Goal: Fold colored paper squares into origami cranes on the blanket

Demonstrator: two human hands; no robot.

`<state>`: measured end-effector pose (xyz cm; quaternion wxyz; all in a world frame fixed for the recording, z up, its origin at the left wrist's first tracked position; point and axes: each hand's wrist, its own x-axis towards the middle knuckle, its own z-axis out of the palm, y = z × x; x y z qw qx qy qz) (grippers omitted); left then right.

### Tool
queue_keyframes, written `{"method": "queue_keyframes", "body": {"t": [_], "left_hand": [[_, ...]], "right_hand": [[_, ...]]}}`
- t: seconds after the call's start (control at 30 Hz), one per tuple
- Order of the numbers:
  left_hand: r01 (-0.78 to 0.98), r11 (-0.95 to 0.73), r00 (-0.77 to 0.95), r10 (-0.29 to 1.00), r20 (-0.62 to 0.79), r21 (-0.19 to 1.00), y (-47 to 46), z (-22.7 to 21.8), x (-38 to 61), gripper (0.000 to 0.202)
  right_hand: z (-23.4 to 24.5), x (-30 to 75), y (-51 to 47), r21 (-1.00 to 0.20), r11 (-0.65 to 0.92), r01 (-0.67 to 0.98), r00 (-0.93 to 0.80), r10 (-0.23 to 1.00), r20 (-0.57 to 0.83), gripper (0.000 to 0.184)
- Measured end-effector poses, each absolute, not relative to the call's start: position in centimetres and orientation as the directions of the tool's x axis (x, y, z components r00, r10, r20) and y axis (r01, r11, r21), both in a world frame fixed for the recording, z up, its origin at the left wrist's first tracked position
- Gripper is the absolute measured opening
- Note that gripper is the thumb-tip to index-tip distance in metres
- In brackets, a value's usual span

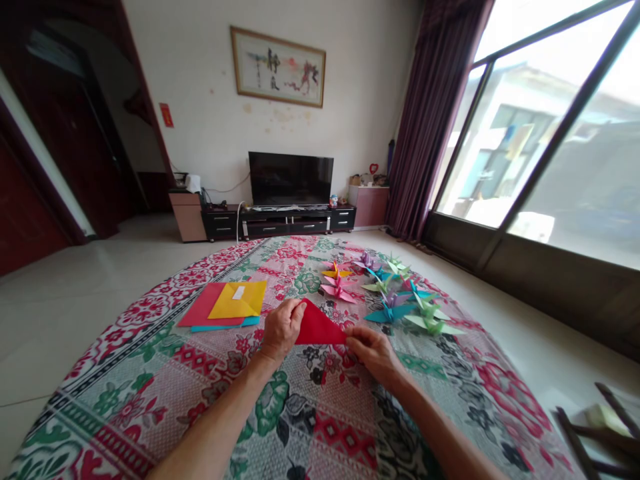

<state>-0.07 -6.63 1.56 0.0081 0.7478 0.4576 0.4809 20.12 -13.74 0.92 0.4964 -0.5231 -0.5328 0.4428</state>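
A red sheet of origami paper [320, 325], folded into a triangle, is stretched between my two hands just above the patterned tablecloth. My left hand [284, 328] is closed on its left end, with the fingers curled over the upper edge. At the right corner, my right hand [371, 348] pinches the paper between thumb and fingers. Beyond my right hand stand several folded paper cranes, among them a blue one [390, 309], a pale green one [433, 321] and a pink one [339, 291].
Left of my hands lies a stack of coloured paper, with a yellow packet [250, 301] over red sheets [200, 303] and blue ones. The round table's cloth [165, 393] has a floral pattern. A television [291, 180] stands by the far wall. A wooden stool [595, 433] is at the lower right.
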Motion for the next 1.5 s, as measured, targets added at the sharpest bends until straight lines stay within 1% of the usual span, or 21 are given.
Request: {"method": "queue_keyframes", "body": {"t": [0.13,0.27,0.43,0.53,0.63,0.8,0.97,1.17,1.4,1.5], "left_hand": [[0.679,-0.562,0.129,0.724,0.678,0.472,-6.5,1.3,0.1,0.023],[0.717,-0.512,0.152,0.777,0.61,0.474,-6.3,1.1,0.5,0.026],[0.8,-0.398,0.159,0.862,0.481,0.45,-5.8,0.9,1.2,0.027],[0.86,-0.327,0.169,0.907,0.385,0.392,-5.3,0.8,1.8,0.027],[0.901,-0.293,0.186,0.928,0.324,0.321,-4.9,0.9,2.4,0.028],[0.924,-0.302,0.229,0.929,0.292,0.235,-5.0,1.2,3.2,0.029],[0.928,-0.318,0.251,0.919,0.304,0.196,-5.3,0.9,3.3,0.029],[0.926,-0.325,0.253,0.913,0.321,0.194,-5.4,0.7,3.4,0.026],[0.937,-0.305,0.241,0.917,0.318,0.172,-5.4,0.9,3.6,0.021],[0.932,-0.303,0.231,0.92,0.316,0.198,-5.4,0.9,3.6,0.02]], "right_hand": [[0.6,20.2,-13.3,-0.984,0.036,0.174,0.077,0.996,0.051,0.023],[-0.4,20.7,-12.8,-0.932,0.061,0.356,0.136,0.984,0.116,0.021],[-0.5,20.9,-12.7,-0.791,0.09,0.605,0.167,0.957,0.237,0.021],[0.0,20.7,-12.9,-0.679,0.071,0.731,0.175,0.942,0.287,0.023],[0.4,20.5,-13.1,-0.587,0.079,0.806,0.149,0.932,0.33,0.027],[0.6,20.3,-13.2,-0.461,0.102,0.881,0.094,0.919,0.384,0.027],[1.0,20.0,-13.3,-0.38,0.068,0.923,0.074,0.935,0.347,0.027],[1.2,19.9,-13.4,-0.355,0.061,0.933,0.058,0.947,0.316,0.025],[1.2,19.9,-13.4,-0.359,0.069,0.931,0.046,0.952,0.302,0.026],[1.1,20.0,-13.3,-0.36,0.065,0.931,0.049,0.953,0.299,0.027]]}}
